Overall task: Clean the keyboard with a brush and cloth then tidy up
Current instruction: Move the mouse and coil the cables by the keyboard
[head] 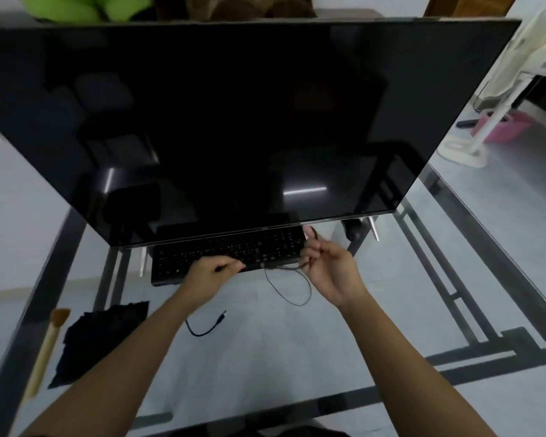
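From the head: keyboard (227,250) flat on the glass counter (391,310) under the screen (234,121), left hand (208,275) curled at its front edge, hold unclear, right hand (328,269) pinching the thin cable (289,287), brush (48,345) and cloth (98,342) far left.

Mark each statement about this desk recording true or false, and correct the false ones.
1. The tan-handled brush lies on the glass table, and neither hand touches it. True.
2. The black cloth is draped over the black keyboard. False: it lies on the table beside the brush.
3. The right hand pinches a thin black cable. True.
4. The large black monitor shows a lit picture. False: its screen is dark, with reflections only.
5. The keyboard sits at the monitor's lower edge. True.
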